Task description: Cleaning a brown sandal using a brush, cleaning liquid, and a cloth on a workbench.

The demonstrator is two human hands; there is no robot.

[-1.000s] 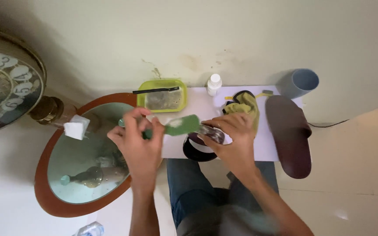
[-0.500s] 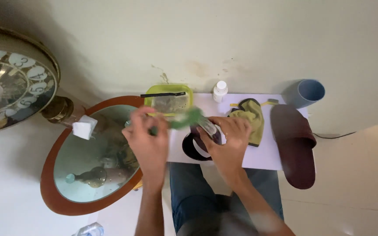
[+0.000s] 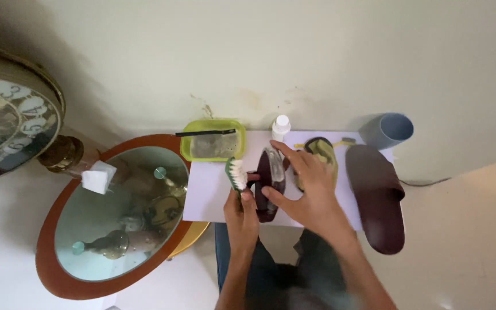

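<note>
My left hand [image 3: 241,213] grips a green brush [image 3: 236,174] with white bristles, held upright over a white sheet of paper [image 3: 208,189]. My right hand [image 3: 311,192] lies with spread fingers on a dark brown slipper [image 3: 268,185] that rests on the paper, right beside the brush. A second dark brown slipper [image 3: 377,195] lies to the right, partly off the paper.
A lime-green tray [image 3: 212,139] with liquid and a black comb stands at the back. Nearby are a white bottle [image 3: 281,127], an olive cloth [image 3: 322,150] and a blue cup [image 3: 392,129]. An oval glass table [image 3: 110,212] with a tissue [image 3: 99,176] and a large clock [image 3: 7,112] are left.
The brush has swung from lying flat near the tray to upright beside the slipper. My right hand has shifted onto the slipper with fingers spread. The camera view has moved slightly.
</note>
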